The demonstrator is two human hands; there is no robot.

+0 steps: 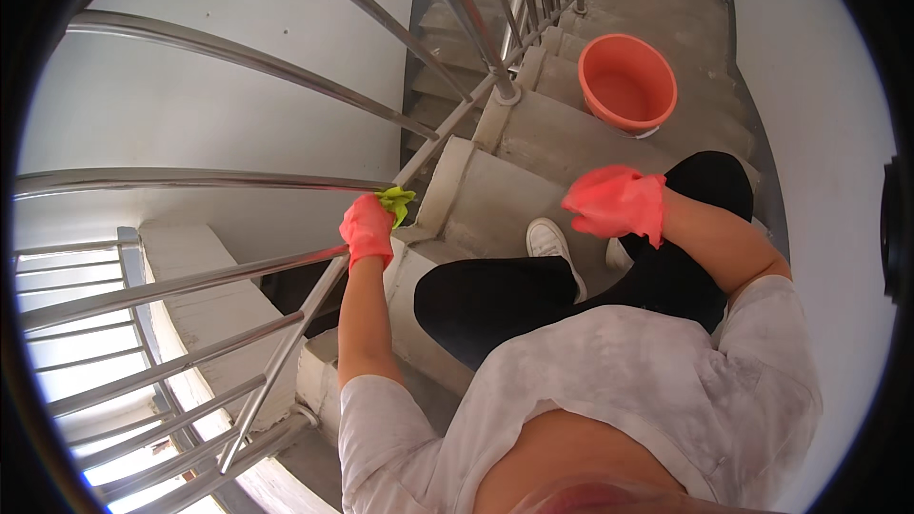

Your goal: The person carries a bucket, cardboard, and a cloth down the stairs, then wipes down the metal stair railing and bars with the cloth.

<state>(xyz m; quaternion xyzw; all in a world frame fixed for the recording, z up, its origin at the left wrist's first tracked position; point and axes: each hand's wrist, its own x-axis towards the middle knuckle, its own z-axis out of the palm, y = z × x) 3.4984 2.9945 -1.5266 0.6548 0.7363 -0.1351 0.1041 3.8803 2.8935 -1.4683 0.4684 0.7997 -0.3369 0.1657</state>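
Note:
My left hand (pixel 368 227), in a pink rubber glove, is closed around a yellow-green cloth (pixel 397 204). The hand and cloth are at the lower rail of the metal stair railing (pixel 421 159), where the balusters meet it. My right hand (pixel 607 202), in a matching glove, is held above the steps near my knee, its fingers curled and slightly blurred; no object shows in it. An orange plastic bucket (pixel 628 86) stands on the steps beyond my right hand, and nothing is seen inside it.
Concrete steps (pixel 510 189) run up or down past my feet in white shoes (pixel 548 239). Metal balusters (pixel 186 284) line the left side, with a barred window (pixel 86 328) beyond them. A pale wall (pixel 828 178) bounds the right. More stairs (pixel 453 46) show through the railing.

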